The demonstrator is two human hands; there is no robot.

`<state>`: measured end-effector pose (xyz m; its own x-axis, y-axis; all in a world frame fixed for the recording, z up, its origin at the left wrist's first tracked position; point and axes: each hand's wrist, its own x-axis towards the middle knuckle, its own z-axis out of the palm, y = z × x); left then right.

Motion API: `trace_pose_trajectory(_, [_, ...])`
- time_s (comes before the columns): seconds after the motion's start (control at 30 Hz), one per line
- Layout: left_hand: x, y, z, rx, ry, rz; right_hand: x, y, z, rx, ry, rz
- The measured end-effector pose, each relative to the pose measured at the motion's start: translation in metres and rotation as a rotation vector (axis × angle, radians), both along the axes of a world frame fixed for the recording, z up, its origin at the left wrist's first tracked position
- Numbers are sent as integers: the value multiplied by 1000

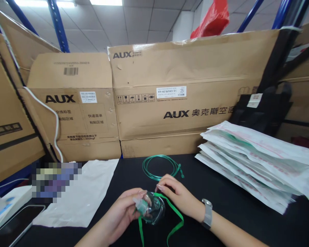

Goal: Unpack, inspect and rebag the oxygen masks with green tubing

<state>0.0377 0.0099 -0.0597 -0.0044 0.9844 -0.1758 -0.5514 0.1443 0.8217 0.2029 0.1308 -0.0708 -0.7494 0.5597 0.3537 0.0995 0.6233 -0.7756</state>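
A clear oxygen mask (158,210) with a pale connector piece (142,206) is low over the black table, in the middle of the view. My left hand (126,209) is closed around its connector side. A green elastic strap (177,211) loops from the mask's rim and hangs down on both sides. At the mask's upper edge, my right hand (179,193) has its fingers curled in a pinch where the strap meets the rim; the exact grip is partly hidden. Just beyond my hands lies a coiled green tube (146,168) with its end fittings.
White printed packets (247,164) are stacked at the right. At the left lie a flat white bag (84,199), a phone (18,224) and a blurred-out item (55,181). Large cardboard boxes (190,123) wall off the back of the black table (134,171).
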Motion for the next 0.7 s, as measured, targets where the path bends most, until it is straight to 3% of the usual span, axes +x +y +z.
trace_pose_trajectory(0.1, [0,1,3,49,31,-50,5,15,-9,235,-70,-161])
trace_pose_trajectory(0.23, [1,1,5,46,91,-110,12,36,-20,322,-251,-281])
trace_pose_trajectory(0.33, [2,2,4,40,91,-113,10,38,-21,301,-274,-200])
trace_pose_trajectory(0.6, [-3,3,1,31,12,-12,5,6,-4,264,-274,213])
trace_pose_trajectory(0.7, [-4,3,2,15,-11,28,10,6,2,252,-255,231])
